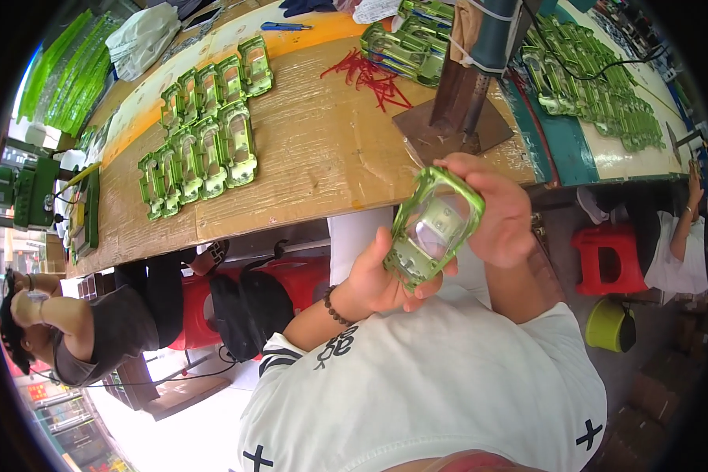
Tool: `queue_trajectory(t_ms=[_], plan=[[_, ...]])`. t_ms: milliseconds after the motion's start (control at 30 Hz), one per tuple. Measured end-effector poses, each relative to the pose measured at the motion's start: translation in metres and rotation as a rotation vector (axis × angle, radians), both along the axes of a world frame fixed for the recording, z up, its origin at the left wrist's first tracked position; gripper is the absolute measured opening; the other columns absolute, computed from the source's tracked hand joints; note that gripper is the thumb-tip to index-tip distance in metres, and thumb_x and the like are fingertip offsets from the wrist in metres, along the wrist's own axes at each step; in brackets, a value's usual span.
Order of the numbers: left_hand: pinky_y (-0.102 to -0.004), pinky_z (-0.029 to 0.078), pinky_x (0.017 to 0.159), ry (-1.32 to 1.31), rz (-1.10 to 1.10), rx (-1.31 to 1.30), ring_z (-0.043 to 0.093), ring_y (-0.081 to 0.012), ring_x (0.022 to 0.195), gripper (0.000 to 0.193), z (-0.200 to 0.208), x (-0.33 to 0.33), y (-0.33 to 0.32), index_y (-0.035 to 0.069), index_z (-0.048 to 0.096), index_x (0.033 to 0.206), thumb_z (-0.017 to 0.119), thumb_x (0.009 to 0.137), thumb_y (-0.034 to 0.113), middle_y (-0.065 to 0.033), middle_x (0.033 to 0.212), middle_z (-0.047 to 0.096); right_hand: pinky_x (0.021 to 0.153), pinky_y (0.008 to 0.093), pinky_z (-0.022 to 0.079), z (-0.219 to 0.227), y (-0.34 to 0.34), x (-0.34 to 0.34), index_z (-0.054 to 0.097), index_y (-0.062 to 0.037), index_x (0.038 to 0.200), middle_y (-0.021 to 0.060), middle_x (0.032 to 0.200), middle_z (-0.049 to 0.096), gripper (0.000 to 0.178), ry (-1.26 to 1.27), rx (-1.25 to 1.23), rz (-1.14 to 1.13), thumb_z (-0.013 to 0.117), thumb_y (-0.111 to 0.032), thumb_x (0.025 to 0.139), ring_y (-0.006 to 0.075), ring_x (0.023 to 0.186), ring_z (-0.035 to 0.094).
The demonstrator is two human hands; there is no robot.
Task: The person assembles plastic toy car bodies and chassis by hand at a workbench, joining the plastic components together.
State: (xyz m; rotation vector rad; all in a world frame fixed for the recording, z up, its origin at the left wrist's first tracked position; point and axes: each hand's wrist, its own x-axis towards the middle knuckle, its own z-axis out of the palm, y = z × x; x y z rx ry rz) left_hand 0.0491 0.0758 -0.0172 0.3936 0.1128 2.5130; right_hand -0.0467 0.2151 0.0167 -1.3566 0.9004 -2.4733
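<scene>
In front of my chest I hold up a green plastic casing (436, 224), which has an open oblong rim and a clear part in its middle. My left hand (377, 279) is closed on its lower left end, thumb along the side and fingers beneath. At the upper right, my right hand (499, 216) grips the rim, with some of its fingers hidden behind the casing. The piece is tilted, just off the near edge of the table. Similar green casings (211, 157) lie in two rows on the table to the left.
A brown metal post (456, 86) on a square plate stands on the cardboard-covered table (307, 157). Thin red strips (370, 77) and a blue knife (285, 26) lie farther back. More casings (598, 86) cover the right table. People sit at both sides; a red stool (610, 256) is at right.
</scene>
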Motion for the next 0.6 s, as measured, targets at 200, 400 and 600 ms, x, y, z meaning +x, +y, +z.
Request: queue_trajectory(t_ms=[200,400,600], plan=[[-0.0319,0.050,0.060,-0.158,-0.137,-0.015,0.054,-0.0214,0.079,0.072,0.007,0.010,0.010,0.015,0.028,0.131,0.041,0.079,0.064,-0.0170,0.111,0.048,0.096,0.0458,0.037,-0.026,-0.018,0.019,0.028,-0.0051,0.128,0.0229,0.135,0.024,0.086,-0.067,-0.195,-0.095,0.081,-0.019,0.060,0.0369,0.116,0.041],[-0.0389,0.046,0.078,-0.005,-0.237,-0.338,0.049,-0.0255,0.106,0.077,0.012,0.009,0.011,0.008,0.030,0.130,0.042,0.079,0.064,-0.0144,0.116,0.048,0.075,0.0413,0.052,-0.025,0.005,0.055,0.028,-0.0113,0.127,0.0201,0.126,0.034,0.076,-0.232,-0.108,-0.272,0.075,-0.020,0.068,0.0353,0.103,0.050],[-0.0309,0.040,0.087,0.719,0.453,-1.412,0.053,-0.0190,0.097,0.040,0.046,-0.006,-0.027,-0.002,0.047,0.115,0.058,0.083,0.018,-0.0118,0.107,0.054,0.073,0.0395,0.053,-0.033,0.036,0.025,0.043,-0.0042,0.120,0.0213,0.103,0.056,0.047,-1.211,-0.076,0.394,0.047,-0.039,0.088,0.0297,0.092,0.058]])
